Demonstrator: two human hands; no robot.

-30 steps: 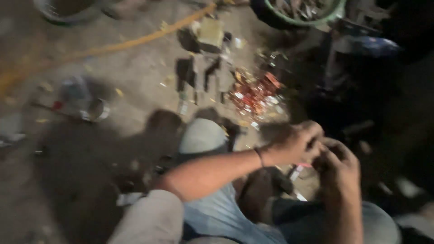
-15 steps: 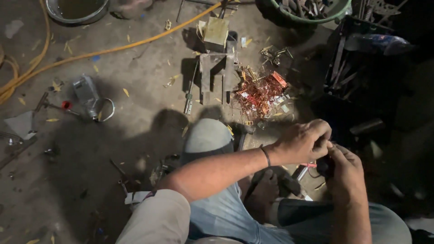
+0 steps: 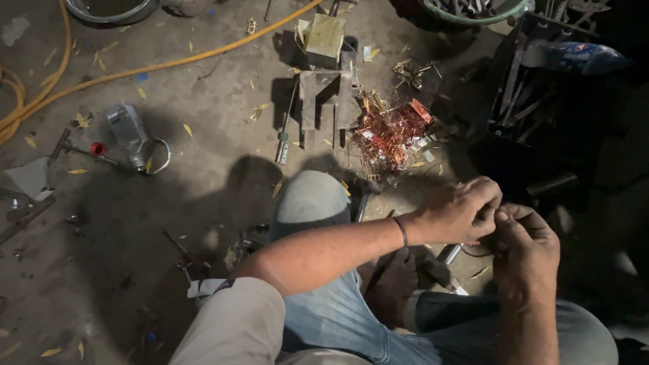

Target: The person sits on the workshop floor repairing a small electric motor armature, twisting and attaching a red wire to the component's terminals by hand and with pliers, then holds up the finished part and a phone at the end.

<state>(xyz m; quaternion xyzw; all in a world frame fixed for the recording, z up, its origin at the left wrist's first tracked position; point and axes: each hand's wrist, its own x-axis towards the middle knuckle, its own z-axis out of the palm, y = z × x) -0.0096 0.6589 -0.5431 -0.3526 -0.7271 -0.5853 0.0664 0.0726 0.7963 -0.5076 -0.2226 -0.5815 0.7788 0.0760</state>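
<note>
left hand (image 3: 463, 215): right of centre frame, fingers curled tight, pinching something small and thin against the other hand; looks like a wire strand, too dark to be sure
right hand (image 3: 524, 247): lower right, just below and touching the left, fingers closed round the same small piece; palm hidden
held piece: sits between the two sets of fingertips, mid right of frame, mostly covered
copper wire pile (image 3: 392, 132): upper centre, loose reddish tangle on the concrete floor (image 3: 203, 196), well apart from the hands
metal jig (image 3: 328, 98): upper centre, just left of the pile, upright block with a yellowish plate on top
yellow hose (image 3: 135, 67): runs across upper left
grey motor part (image 3: 132, 135): left, lying on its side
dark crate (image 3: 541, 88): upper right, rods standing in it
risk: likely the thin piece slips or snaps from the tight pinch in poor light; a sharp wire end could prick a fingertip; if dropped it would be lost among floor scraps
change vs earlier frame: camera steadier and sharper; hands hold the same spot and the same closed pinch, nothing on the floor moved
</note>
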